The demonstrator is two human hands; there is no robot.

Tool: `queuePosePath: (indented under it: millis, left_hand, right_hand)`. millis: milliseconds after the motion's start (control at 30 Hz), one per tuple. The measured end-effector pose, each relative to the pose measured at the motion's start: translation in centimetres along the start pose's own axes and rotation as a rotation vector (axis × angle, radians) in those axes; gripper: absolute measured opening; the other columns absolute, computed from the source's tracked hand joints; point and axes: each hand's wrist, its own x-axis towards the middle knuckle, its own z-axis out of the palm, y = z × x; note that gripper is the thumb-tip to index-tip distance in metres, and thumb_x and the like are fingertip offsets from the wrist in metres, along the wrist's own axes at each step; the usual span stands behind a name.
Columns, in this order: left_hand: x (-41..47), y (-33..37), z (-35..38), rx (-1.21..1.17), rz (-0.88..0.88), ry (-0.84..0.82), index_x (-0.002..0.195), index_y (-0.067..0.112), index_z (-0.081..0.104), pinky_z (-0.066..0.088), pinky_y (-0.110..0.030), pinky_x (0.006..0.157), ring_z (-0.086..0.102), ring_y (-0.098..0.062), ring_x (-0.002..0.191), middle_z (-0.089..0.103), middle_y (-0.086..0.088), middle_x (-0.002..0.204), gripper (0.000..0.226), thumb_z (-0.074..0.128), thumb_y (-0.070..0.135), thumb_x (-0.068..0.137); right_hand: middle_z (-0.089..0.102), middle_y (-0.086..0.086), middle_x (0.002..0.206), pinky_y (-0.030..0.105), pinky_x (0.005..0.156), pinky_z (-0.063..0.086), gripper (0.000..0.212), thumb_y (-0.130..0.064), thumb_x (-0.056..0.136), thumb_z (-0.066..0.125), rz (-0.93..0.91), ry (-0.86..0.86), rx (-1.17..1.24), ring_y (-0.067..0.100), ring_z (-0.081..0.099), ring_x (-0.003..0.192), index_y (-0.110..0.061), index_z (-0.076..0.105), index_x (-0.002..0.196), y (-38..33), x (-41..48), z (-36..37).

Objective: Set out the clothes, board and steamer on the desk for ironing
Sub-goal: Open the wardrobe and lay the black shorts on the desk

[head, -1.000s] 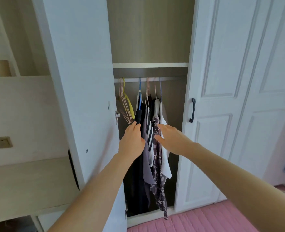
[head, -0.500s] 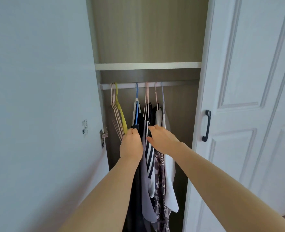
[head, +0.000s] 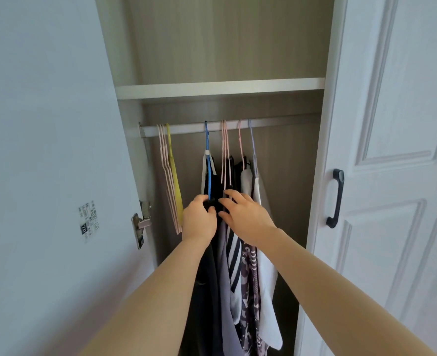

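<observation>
Inside an open wardrobe, the left hand [head: 199, 222] curled its fingers round the shoulder of a dark garment [head: 207, 265] that hung on a blue hanger [head: 208, 170]. The right hand [head: 245, 217], just beside it, lay loose with its fingers spread, touching the neighbouring clothes [head: 234, 260]. These grey, striped, patterned and white pieces hung packed together from the rail [head: 284, 123]. Bare pink hangers [head: 166, 176] hung further left.

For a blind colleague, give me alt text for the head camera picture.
Two bare hands reach into an open white wardrobe: the left hand grips a black garment on a blue plastic hanger, and the right hand touches the hanging clothes beside it.
</observation>
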Motion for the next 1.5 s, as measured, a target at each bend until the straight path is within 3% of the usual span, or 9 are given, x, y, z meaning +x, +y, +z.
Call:
queuePosePath:
  millis: [200, 300, 367, 567, 700, 967, 1267, 1400, 1500]
  left_hand:
    - [3.0, 1.7, 0.3, -0.142, -0.179, -0.111, 0.130, 0.007, 0.054, 0.042, -0.024, 0.082, 0.059, -0.023, 0.107, 0.061, -0.007, 0.123, 0.041, 0.060, 0.013, 0.090]
    - [4.2, 2.1, 0.5, -0.241, -0.238, -0.162, 0.088, 0.014, 0.058, 0.040, -0.024, 0.069, 0.052, -0.014, 0.078, 0.055, 0.001, 0.090, 0.006, 0.060, 0.009, 0.089]
    - [5.3, 2.3, 0.5, -0.352, -0.298, -0.214, 0.068, 0.020, 0.049, 0.040, -0.026, 0.066, 0.048, -0.012, 0.068, 0.051, 0.002, 0.077, 0.027, 0.060, 0.007, 0.089]
    - [7.6, 3.2, 0.8, -0.620, -0.455, -0.322, 0.107, 0.009, 0.062, 0.050, -0.027, 0.062, 0.060, -0.018, 0.074, 0.064, -0.006, 0.085, 0.017, 0.056, 0.003, 0.092]
    - [9.0, 3.5, 1.2, -0.782, -0.482, -0.327, 0.110, 0.011, 0.058, 0.053, -0.030, 0.063, 0.062, -0.022, 0.076, 0.063, -0.008, 0.089, 0.018, 0.053, 0.004, 0.094]
    - [11.5, 4.1, 2.4, -1.005, -0.553, -0.258, 0.097, 0.004, 0.056, 0.051, -0.030, 0.056, 0.055, -0.019, 0.065, 0.050, -0.008, 0.076, 0.003, 0.055, 0.007, 0.095]
    - [12.5, 3.5, 3.4, -1.067, -0.520, -0.229, 0.085, 0.013, 0.049, 0.021, -0.012, 0.033, 0.024, -0.004, 0.027, 0.032, 0.000, 0.061, 0.020, 0.039, 0.011, 0.102]
    - [13.0, 3.5, 3.5, -1.087, -0.500, -0.203, 0.081, 0.012, 0.045, 0.019, -0.013, 0.030, 0.022, -0.004, 0.026, 0.029, 0.000, 0.059, 0.022, 0.039, 0.013, 0.102]
    - [13.2, 3.7, 3.1, -1.096, -0.472, -0.184, 0.080, 0.012, 0.044, 0.017, -0.013, 0.029, 0.020, -0.004, 0.026, 0.027, 0.001, 0.059, 0.023, 0.039, 0.012, 0.102]
  right_hand:
    - [0.054, -0.003, 0.128, 0.038, 0.094, 0.047, 0.047, -0.053, 0.094, 0.043, 0.073, 0.013, -0.071, 0.021, 0.052, 0.117, -0.023, 0.051, 0.130, 3.0, -0.7, -1.1]
    - [0.058, -0.003, 0.124, 0.037, 0.097, 0.043, 0.049, -0.055, 0.091, 0.047, 0.150, -0.015, -0.110, 0.020, 0.049, 0.120, -0.025, 0.043, 0.130, 3.7, -0.8, -1.4]
    - [0.056, -0.002, 0.128, 0.038, 0.099, 0.040, 0.049, -0.049, 0.090, 0.053, 0.200, -0.029, -0.127, 0.021, 0.046, 0.124, -0.024, 0.040, 0.131, 3.7, -0.5, -1.5]
    - [0.051, 0.006, 0.131, 0.049, 0.102, 0.035, 0.045, -0.042, 0.092, 0.054, 0.343, -0.048, -0.193, 0.032, 0.037, 0.128, -0.023, 0.045, 0.131, 3.0, 1.9, -1.7]
    - [0.041, 0.012, 0.134, 0.053, 0.104, 0.032, 0.037, -0.040, 0.093, 0.053, 0.351, -0.001, -0.269, 0.040, 0.032, 0.125, -0.018, 0.057, 0.123, 2.1, 4.0, -1.7]
    - [0.057, 0.012, 0.108, 0.031, 0.060, 0.041, 0.008, -0.010, 0.092, 0.056, 0.384, 0.019, -0.037, 0.030, 0.062, 0.091, -0.005, 0.062, 0.094, 1.4, 7.3, -3.0]
    - [0.049, 0.006, 0.079, 0.026, 0.059, 0.041, 0.014, -0.002, 0.090, 0.051, 0.524, -0.105, 0.239, 0.033, 0.062, 0.098, -0.006, 0.047, 0.078, 1.1, 8.4, -3.7]
    - [0.062, 0.017, 0.103, 0.034, 0.085, 0.048, 0.020, -0.004, 0.095, 0.048, 0.602, -0.050, 0.450, 0.034, 0.059, 0.106, 0.004, 0.056, 0.111, 0.7, 8.3, -4.3]
    - [0.064, 0.021, 0.111, 0.034, 0.084, 0.050, 0.026, 0.001, 0.093, 0.044, 0.640, -0.003, 0.527, 0.030, 0.060, 0.096, 0.005, 0.058, 0.114, 0.6, 8.4, -4.9]
